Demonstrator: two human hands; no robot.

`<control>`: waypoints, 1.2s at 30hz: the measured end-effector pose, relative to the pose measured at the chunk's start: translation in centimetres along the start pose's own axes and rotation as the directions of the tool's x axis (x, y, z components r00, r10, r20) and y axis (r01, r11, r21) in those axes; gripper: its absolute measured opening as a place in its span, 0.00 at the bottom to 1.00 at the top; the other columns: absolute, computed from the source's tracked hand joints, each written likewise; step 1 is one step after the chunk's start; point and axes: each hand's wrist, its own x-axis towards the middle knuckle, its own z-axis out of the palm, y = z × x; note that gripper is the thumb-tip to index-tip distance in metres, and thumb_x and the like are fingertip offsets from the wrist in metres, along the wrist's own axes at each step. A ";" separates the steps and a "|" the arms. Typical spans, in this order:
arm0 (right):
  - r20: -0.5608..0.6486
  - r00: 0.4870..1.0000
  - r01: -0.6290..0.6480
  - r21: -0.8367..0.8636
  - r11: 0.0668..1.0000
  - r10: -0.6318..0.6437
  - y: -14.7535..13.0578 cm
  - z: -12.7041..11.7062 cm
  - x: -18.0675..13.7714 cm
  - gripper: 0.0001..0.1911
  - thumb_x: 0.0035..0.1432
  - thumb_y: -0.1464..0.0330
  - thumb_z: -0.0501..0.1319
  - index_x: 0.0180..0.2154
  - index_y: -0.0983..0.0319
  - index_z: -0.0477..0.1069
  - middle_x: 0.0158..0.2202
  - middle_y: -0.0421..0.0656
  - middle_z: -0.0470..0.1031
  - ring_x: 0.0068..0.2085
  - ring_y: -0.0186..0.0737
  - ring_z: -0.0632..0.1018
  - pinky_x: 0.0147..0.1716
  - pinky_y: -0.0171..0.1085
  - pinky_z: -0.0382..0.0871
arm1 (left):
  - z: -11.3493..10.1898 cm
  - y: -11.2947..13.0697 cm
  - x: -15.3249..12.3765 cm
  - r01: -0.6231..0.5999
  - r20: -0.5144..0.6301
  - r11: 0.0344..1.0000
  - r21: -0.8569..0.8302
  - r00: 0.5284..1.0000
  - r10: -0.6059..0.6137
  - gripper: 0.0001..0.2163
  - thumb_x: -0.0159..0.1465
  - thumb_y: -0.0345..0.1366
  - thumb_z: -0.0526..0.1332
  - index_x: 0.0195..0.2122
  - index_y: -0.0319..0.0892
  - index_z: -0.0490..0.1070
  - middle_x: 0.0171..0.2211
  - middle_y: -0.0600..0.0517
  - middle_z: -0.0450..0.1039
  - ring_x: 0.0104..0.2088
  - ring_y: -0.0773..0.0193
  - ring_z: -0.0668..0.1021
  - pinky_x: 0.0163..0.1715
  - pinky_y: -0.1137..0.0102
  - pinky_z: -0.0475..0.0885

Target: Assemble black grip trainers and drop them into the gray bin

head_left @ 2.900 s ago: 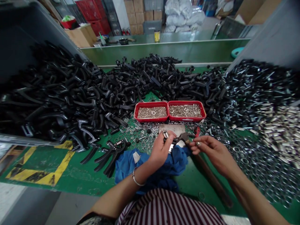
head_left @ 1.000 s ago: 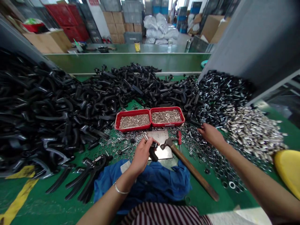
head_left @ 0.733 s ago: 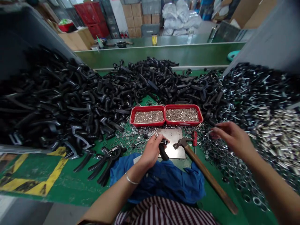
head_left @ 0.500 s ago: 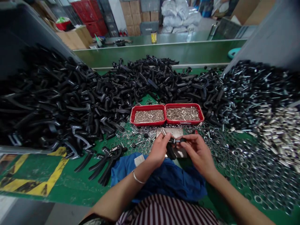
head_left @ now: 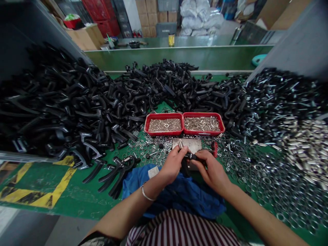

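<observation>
My left hand (head_left: pixel 173 164) is closed round a small black handle part (head_left: pixel 183 166), with a silver spring (head_left: pixel 180 144) sticking up above its fingers. My right hand (head_left: pixel 211 169) pinches a small dark piece against that same part at the middle. Both hands meet just above a grey metal plate (head_left: pixel 191 144) and a blue cloth (head_left: pixel 184 194) lying on the green table. A silver bangle sits on my left wrist.
Two red trays (head_left: pixel 164 117) (head_left: pixel 204 114) of small metal pieces stand beyond the plate. Black plastic handles (head_left: pixel 77 102) are heaped left and behind; bolts, washers (head_left: pixel 258 174) and silver sleeves (head_left: pixel 304 143) cover the right. A red-handled tool (head_left: pixel 215 148) lies by my right hand.
My right hand reached out to the washers and bolts on the right, then came back and joined the left hand on the black part. The hammer is now hidden beneath my hands.
</observation>
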 end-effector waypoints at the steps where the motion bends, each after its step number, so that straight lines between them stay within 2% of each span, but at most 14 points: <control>1: 0.005 1.000 0.007 0.033 0.999 -0.007 0.1 0.0 0.1 0.06 0.67 0.66 0.57 0.45 0.58 0.65 0.41 0.47 0.74 0.43 0.45 0.76 0.43 0.44 0.71 | -0.1 0.3 -0.1 -0.016 0.009 0.999 0.049 1.000 0.016 0.16 0.65 0.51 0.59 0.39 0.42 0.68 0.33 0.54 0.70 0.33 0.66 0.73 0.36 0.71 0.70; 4: 0.061 0.980 -0.201 0.298 0.933 0.192 0.0 0.2 0.7 0.08 0.66 0.61 0.58 0.39 0.57 0.63 0.33 0.41 0.72 0.31 0.38 0.73 0.31 0.38 0.70 | -0.4 1.0 -0.5 -0.095 -0.021 0.954 0.284 0.994 0.105 0.15 0.66 0.51 0.57 0.40 0.43 0.68 0.35 0.53 0.71 0.36 0.64 0.74 0.39 0.71 0.70; 6: 0.213 0.907 -0.419 0.513 0.749 0.362 -0.5 0.5 1.1 0.12 0.68 0.57 0.55 0.36 0.56 0.58 0.26 0.35 0.66 0.20 0.31 0.63 0.18 0.32 0.60 | -0.7 1.1 -0.5 -0.148 -0.047 0.890 0.432 0.982 0.185 0.14 0.67 0.50 0.57 0.39 0.43 0.68 0.35 0.52 0.72 0.36 0.64 0.74 0.40 0.71 0.69; 8: 0.334 0.850 -0.526 0.587 0.616 0.407 -0.9 1.0 1.2 0.14 0.68 0.54 0.53 0.36 0.56 0.55 0.24 0.32 0.64 0.17 0.29 0.58 0.15 0.31 0.53 | -0.9 1.1 -0.5 -0.171 -0.071 0.854 0.491 0.969 0.235 0.13 0.67 0.48 0.56 0.38 0.43 0.68 0.34 0.52 0.72 0.36 0.64 0.74 0.40 0.70 0.68; 10: 0.285 0.868 -0.497 0.517 0.697 0.407 -1.1 1.2 1.0 0.13 0.66 0.55 0.57 0.38 0.56 0.57 0.26 0.33 0.66 0.19 0.31 0.64 0.17 0.32 0.58 | -1.2 1.1 -0.3 -0.151 -0.094 0.885 0.440 0.973 0.212 0.13 0.67 0.48 0.56 0.38 0.43 0.69 0.34 0.52 0.72 0.36 0.64 0.74 0.40 0.70 0.68; 13: 0.101 0.960 -0.278 0.234 0.932 0.261 -0.7 1.1 0.6 0.09 0.66 0.59 0.58 0.41 0.56 0.62 0.33 0.41 0.72 0.32 0.40 0.75 0.32 0.39 0.70 | -1.4 1.5 -0.3 -0.066 -0.058 0.962 0.266 0.995 0.084 0.15 0.66 0.50 0.57 0.39 0.42 0.69 0.34 0.53 0.72 0.34 0.64 0.74 0.38 0.70 0.69; 15: 0.089 0.988 -0.136 0.109 0.985 0.126 -0.3 0.9 0.4 0.08 0.66 0.60 0.57 0.43 0.57 0.65 0.39 0.46 0.73 0.41 0.45 0.76 0.42 0.45 0.70 | -1.4 2.1 -0.4 -0.030 -0.007 0.976 0.216 0.999 0.032 0.16 0.66 0.51 0.57 0.40 0.42 0.69 0.34 0.52 0.73 0.35 0.63 0.75 0.37 0.70 0.70; 17: 0.099 0.986 -0.150 0.132 0.980 0.138 -0.4 1.0 0.6 0.10 0.65 0.58 0.58 0.42 0.57 0.65 0.38 0.46 0.74 0.40 0.45 0.77 0.41 0.44 0.71 | -1.4 2.5 -0.6 -0.051 -0.001 0.960 0.277 0.999 0.054 0.15 0.67 0.50 0.57 0.40 0.42 0.69 0.35 0.52 0.73 0.36 0.63 0.75 0.38 0.71 0.69; 22: 0.361 0.833 -0.545 0.400 0.737 0.420 -1.7 1.5 1.6 0.19 0.69 0.50 0.45 0.34 0.56 0.58 0.20 0.33 0.64 0.17 0.34 0.67 0.19 0.35 0.63 | -1.5 2.7 -0.1 -0.219 -0.026 0.784 0.581 0.958 0.287 0.10 0.68 0.44 0.57 0.35 0.43 0.68 0.32 0.53 0.71 0.33 0.63 0.72 0.37 0.70 0.65; 26: 0.348 0.843 -0.519 0.322 0.792 0.411 -1.7 1.5 1.8 0.21 0.65 0.48 0.52 0.32 0.58 0.61 0.22 0.37 0.71 0.20 0.33 0.69 0.21 0.34 0.63 | -2.2 2.7 0.2 -0.337 0.119 0.676 0.655 0.930 0.349 0.10 0.69 0.43 0.55 0.36 0.43 0.68 0.34 0.51 0.71 0.36 0.61 0.72 0.39 0.68 0.64; 29: 0.622 0.698 -0.670 0.391 0.631 0.355 -0.9 1.4 1.6 0.34 0.67 0.44 0.33 0.28 0.58 0.62 0.14 0.36 0.64 0.12 0.32 0.60 0.15 0.34 0.57 | -2.7 3.0 0.3 -0.421 0.274 0.652 0.630 0.907 0.320 0.10 0.69 0.43 0.55 0.39 0.42 0.70 0.36 0.49 0.72 0.37 0.60 0.73 0.41 0.68 0.65; 31: 0.679 0.649 -0.692 0.338 0.638 0.344 -0.3 1.3 1.7 0.38 0.66 0.44 0.27 0.27 0.59 0.64 0.14 0.37 0.64 0.11 0.33 0.59 0.14 0.35 0.56 | -3.0 3.0 0.5 -0.407 0.272 0.668 0.624 0.914 0.302 0.11 0.69 0.43 0.55 0.38 0.42 0.70 0.34 0.50 0.72 0.36 0.61 0.73 0.39 0.68 0.65; 34: 0.361 0.865 -0.405 0.090 0.910 0.350 0.1 1.0 2.1 0.31 0.63 0.42 0.46 0.34 0.61 0.69 0.28 0.47 0.75 0.25 0.40 0.73 0.24 0.38 0.65 | -3.2 2.5 0.9 -0.316 0.154 0.736 0.599 0.947 0.281 0.12 0.69 0.45 0.54 0.37 0.43 0.69 0.32 0.52 0.71 0.33 0.62 0.72 0.36 0.69 0.65; 36: 0.152 0.961 -0.216 -0.103 0.971 0.230 0.1 1.0 2.2 0.26 0.61 0.44 0.55 0.37 0.61 0.69 0.36 0.51 0.75 0.35 0.46 0.76 0.32 0.40 0.68 | -3.1 2.2 1.0 -0.267 0.086 0.774 0.574 0.960 0.267 0.12 0.70 0.45 0.54 0.37 0.43 0.69 0.32 0.52 0.71 0.33 0.62 0.71 0.36 0.69 0.65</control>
